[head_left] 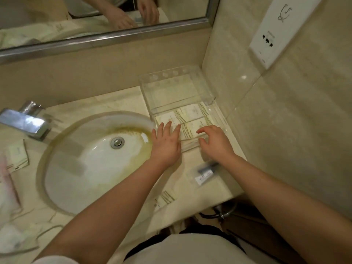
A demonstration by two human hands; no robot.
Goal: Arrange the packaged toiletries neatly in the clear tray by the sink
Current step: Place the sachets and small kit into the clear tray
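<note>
The clear tray (pixel 213 109) sits in the middle right of the frame, in the corner by the wall, just right of the sink (pixel 95 162). Three flat white packs (pixel 190 112) lie in its near half, side by side and close together. The far half looks bare.

The packs look light and thin, like little paper boxes. They would bend or crush if squeezed hard, so a soft pinch on the long edges seems best. They may slide on the smooth plastic, so a flat push with the fingertips should move them too. The tray looks hard and slick and could crack if bumped.

The left hand (pixel 165 143) is spread flat with nothing in it. Its fingertips rest on the near left pack, at the tray's left edge. The right hand (pixel 215 141) is curled a little, fingers apart, and holds nothing. Its fingers touch the near right pack and the tray's front wall. So the packs lie right under both hands' fingertips, and it looks like the hands are pushing them straight.

More things wait outside the tray. A small grey tube (pixel 206 173) in a clear bag lies on the counter (pixel 190 187) just below the right wrist. One more white pack (pixel 165 199) lies lower, between the two arms. Some loose packs (pixel 17 157) lie at the left edge of the frame, well apart from the tray.
</note>
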